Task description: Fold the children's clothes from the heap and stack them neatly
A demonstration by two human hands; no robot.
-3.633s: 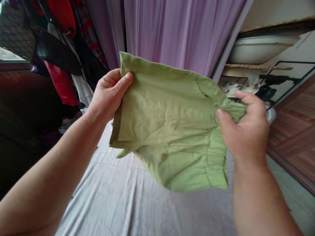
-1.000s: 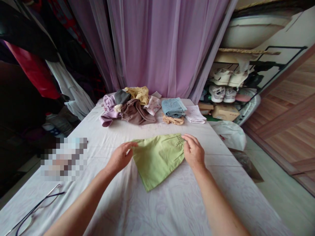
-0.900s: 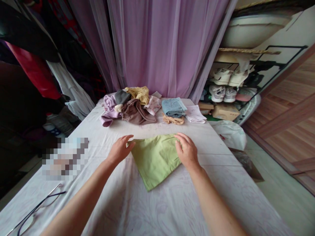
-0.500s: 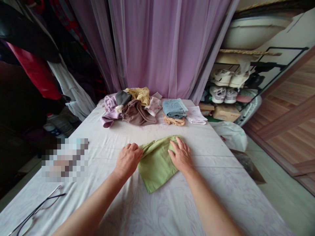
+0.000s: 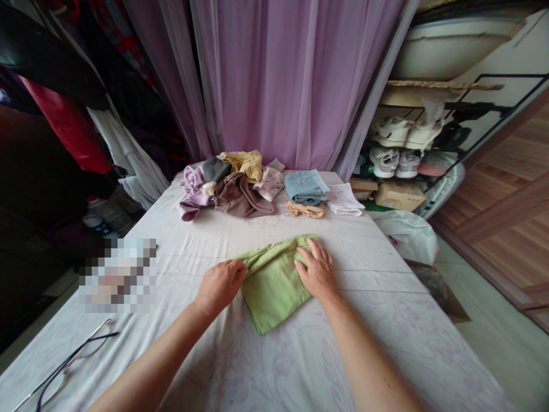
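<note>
Pressing folded green shorts [image 5: 272, 294] onto a white sheet [image 5: 386, 337], the left hand [image 5: 221, 284] has its fingers [image 5: 235, 269] curled closed over the cloth's left fold, while the right hand [image 5: 316, 272] lies flat, fingers [image 5: 315, 247] spread wide on top. The shorts lie between the 2 hands. Beyond the fingers sit a heap of mixed clothes [image 5: 240, 191] and a folded blue garment [image 5: 305, 187]; glasses [image 5: 72, 366] lie well left of them.
</note>
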